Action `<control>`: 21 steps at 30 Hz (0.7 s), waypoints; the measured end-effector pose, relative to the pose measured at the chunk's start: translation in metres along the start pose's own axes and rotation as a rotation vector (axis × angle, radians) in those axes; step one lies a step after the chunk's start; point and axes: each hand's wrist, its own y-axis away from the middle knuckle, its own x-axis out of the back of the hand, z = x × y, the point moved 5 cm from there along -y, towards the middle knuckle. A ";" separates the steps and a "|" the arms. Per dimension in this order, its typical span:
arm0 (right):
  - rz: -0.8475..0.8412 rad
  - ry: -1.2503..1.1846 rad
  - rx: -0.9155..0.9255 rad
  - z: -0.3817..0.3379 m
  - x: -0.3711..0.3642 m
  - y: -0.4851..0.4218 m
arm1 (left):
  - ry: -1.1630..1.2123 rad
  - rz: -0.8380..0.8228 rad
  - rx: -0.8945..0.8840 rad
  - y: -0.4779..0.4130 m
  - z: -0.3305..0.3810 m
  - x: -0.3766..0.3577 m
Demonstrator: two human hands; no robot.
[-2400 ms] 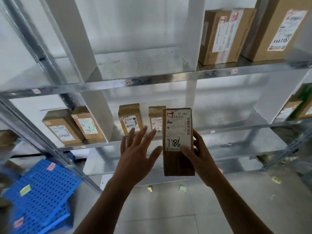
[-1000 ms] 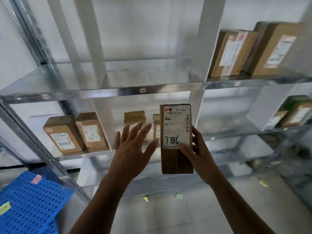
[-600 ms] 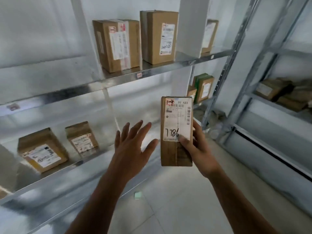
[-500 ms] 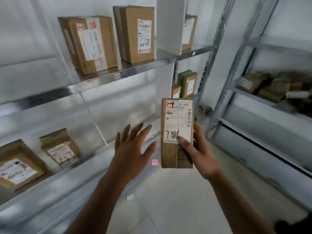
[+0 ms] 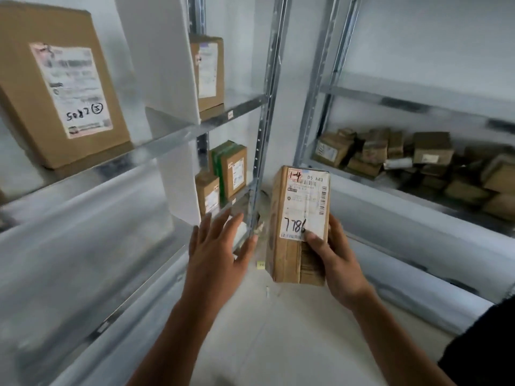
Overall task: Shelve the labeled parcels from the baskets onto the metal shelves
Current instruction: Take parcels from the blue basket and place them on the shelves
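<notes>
My right hand [image 5: 331, 260] grips a tall brown cardboard parcel [image 5: 289, 254] upright in mid-air, thumb across its white label marked "7786" and "1-4". My left hand [image 5: 217, 252] is held up beside it, fingers straight and spread, a small gap away from the parcel and holding nothing. The metal shelves [image 5: 172, 137] run along the left, and a second metal rack [image 5: 390, 96] stands to the right. No basket is in view.
A large labeled box [image 5: 55, 87] stands on the upper left shelf. A narrow box [image 5: 209, 71] stands behind a white divider [image 5: 164, 51], and small boxes [image 5: 228, 174] stand below. Several jumbled parcels [image 5: 418, 160] lie on the right rack. Pale floor [image 5: 278, 330] lies between.
The view has swung right along the shelves into the corner, bringing the right rack into sight. Both hands keep their pose, with the parcel still upright in my right hand.
</notes>
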 end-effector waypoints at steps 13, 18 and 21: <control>-0.056 0.007 0.105 -0.034 0.039 -0.200 | 0.001 0.132 -0.093 -0.199 0.008 -0.048; -0.070 -0.029 0.149 -0.041 0.049 -0.288 | 0.051 0.263 -0.164 -0.262 0.013 -0.050; -0.176 -0.102 0.165 -0.047 0.047 -0.346 | 0.058 0.380 -0.146 -0.296 0.022 -0.049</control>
